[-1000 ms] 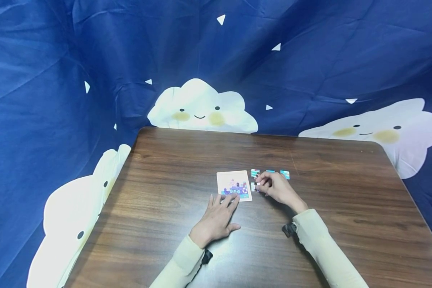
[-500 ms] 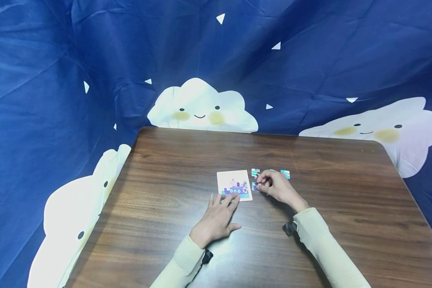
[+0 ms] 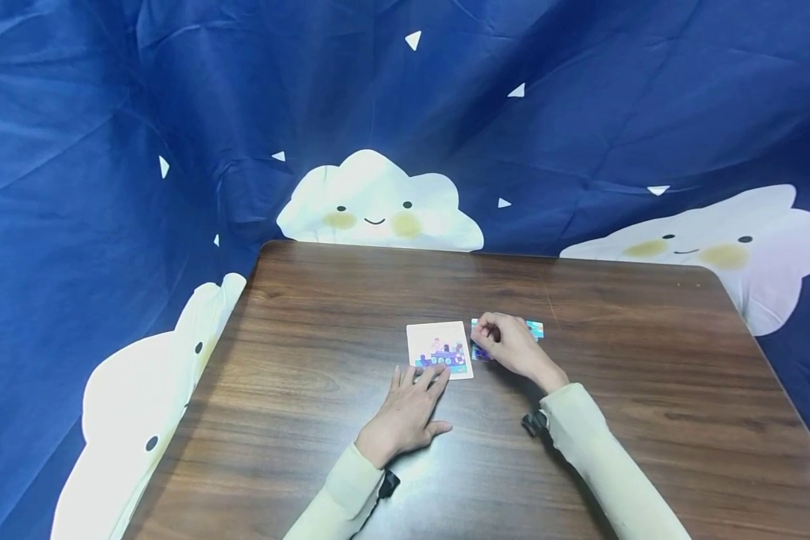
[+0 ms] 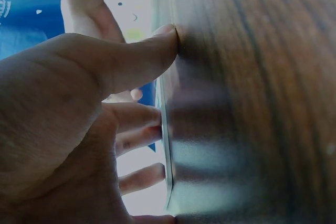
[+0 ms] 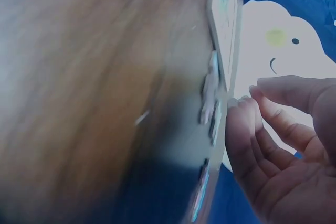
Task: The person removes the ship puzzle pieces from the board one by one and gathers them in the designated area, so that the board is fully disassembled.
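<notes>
A square white card [image 3: 434, 334] with a purple ship picture lies on the table. My left hand [image 3: 406, 411] is spread flat, with its fingertips resting on the card's near edge. Just right of the card, my right hand [image 3: 513, 346] hovers over several small puzzle pieces [image 3: 535, 329], partly covering them. Its fingers are curled and the thumb tip is close to the fingertips. In the right wrist view, nothing shows between these fingertips, and flat pieces [image 5: 210, 90] lie on the table below them. A purple piece [image 3: 482, 355] sits beside the card's right edge.
The brown wooden table [image 3: 324, 315] has rounded far corners. A blue curtain [image 3: 553, 127] with smiling white clouds hangs behind it and along its left side. Black straps with small devices [image 3: 535, 422] are at both wrists.
My right hand has risen slightly and shifted left over the pieces, and its fingertips have come away from the lower pieces. My left hand has stayed on the card.
</notes>
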A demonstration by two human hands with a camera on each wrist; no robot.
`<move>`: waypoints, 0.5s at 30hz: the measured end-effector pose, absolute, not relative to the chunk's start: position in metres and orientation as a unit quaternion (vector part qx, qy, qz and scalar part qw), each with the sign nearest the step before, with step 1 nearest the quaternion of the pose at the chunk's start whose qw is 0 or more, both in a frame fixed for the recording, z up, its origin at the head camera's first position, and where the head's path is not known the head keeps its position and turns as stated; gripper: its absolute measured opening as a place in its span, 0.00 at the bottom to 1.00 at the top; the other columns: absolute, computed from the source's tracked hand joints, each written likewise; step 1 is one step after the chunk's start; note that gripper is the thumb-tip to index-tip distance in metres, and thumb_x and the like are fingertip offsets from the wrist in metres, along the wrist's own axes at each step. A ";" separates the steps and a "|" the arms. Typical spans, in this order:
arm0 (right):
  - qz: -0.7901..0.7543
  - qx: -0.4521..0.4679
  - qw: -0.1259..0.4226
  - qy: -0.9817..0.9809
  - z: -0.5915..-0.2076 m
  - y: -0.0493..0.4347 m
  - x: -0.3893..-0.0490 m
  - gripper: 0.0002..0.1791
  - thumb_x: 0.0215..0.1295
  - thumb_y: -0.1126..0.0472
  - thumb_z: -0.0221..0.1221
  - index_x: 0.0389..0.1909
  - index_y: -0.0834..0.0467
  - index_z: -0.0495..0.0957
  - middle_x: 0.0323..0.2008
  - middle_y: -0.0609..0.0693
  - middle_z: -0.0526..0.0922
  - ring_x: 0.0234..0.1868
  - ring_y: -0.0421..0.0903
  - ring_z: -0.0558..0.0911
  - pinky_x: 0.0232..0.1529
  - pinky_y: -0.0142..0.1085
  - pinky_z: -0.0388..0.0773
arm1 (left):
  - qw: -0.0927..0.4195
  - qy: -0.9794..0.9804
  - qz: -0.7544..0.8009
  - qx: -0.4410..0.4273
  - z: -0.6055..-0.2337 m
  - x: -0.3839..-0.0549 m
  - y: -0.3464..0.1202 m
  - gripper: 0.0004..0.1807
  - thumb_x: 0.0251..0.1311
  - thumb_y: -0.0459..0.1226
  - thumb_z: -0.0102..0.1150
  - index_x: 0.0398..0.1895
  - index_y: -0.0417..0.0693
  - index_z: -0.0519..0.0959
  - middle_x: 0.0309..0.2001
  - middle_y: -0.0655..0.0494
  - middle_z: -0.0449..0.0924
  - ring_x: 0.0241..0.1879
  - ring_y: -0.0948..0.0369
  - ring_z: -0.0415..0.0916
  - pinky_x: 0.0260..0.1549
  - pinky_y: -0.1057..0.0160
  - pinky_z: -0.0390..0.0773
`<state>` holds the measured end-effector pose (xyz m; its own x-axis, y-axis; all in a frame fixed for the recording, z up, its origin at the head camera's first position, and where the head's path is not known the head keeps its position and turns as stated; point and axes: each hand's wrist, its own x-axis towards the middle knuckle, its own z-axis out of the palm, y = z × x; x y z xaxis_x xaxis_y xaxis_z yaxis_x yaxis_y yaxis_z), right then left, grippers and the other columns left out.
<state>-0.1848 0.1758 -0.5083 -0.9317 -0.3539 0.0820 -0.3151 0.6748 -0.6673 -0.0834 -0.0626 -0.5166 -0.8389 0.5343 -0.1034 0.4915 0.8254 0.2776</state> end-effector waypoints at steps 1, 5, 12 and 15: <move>-0.360 -0.185 0.029 0.914 -0.507 0.174 -0.186 0.03 0.71 0.64 0.63 0.36 0.57 0.84 0.29 0.47 0.82 0.28 0.40 0.76 0.32 0.28 0.71 | 0.088 0.951 0.121 0.270 -0.516 -0.083 -0.062 0.48 0.64 0.57 0.66 0.82 0.50 0.60 0.78 0.57 0.63 0.73 0.49 0.63 0.74 0.32 0.61; -0.361 -0.192 0.045 0.911 -0.506 0.164 -0.189 0.03 0.72 0.65 0.62 0.37 0.57 0.84 0.29 0.47 0.82 0.28 0.40 0.76 0.31 0.28 0.72 | 0.086 0.951 0.124 0.270 -0.516 -0.084 -0.062 0.48 0.64 0.57 0.66 0.82 0.50 0.60 0.78 0.56 0.63 0.73 0.48 0.63 0.74 0.31 0.61; -0.363 -0.204 0.070 0.906 -0.506 0.149 -0.189 0.03 0.72 0.65 0.62 0.38 0.57 0.85 0.29 0.46 0.83 0.29 0.39 0.76 0.34 0.28 0.74 | 0.091 0.950 0.128 0.269 -0.516 -0.082 -0.062 0.48 0.64 0.57 0.66 0.82 0.50 0.59 0.79 0.56 0.62 0.74 0.48 0.62 0.75 0.31 0.60; -0.370 -0.210 0.075 0.902 -0.509 0.144 -0.189 0.03 0.71 0.66 0.62 0.38 0.59 0.84 0.30 0.47 0.84 0.31 0.38 0.78 0.36 0.29 0.76 | 0.092 0.950 0.129 0.269 -0.516 -0.083 -0.062 0.48 0.64 0.57 0.67 0.82 0.50 0.59 0.79 0.56 0.63 0.74 0.48 0.62 0.75 0.31 0.60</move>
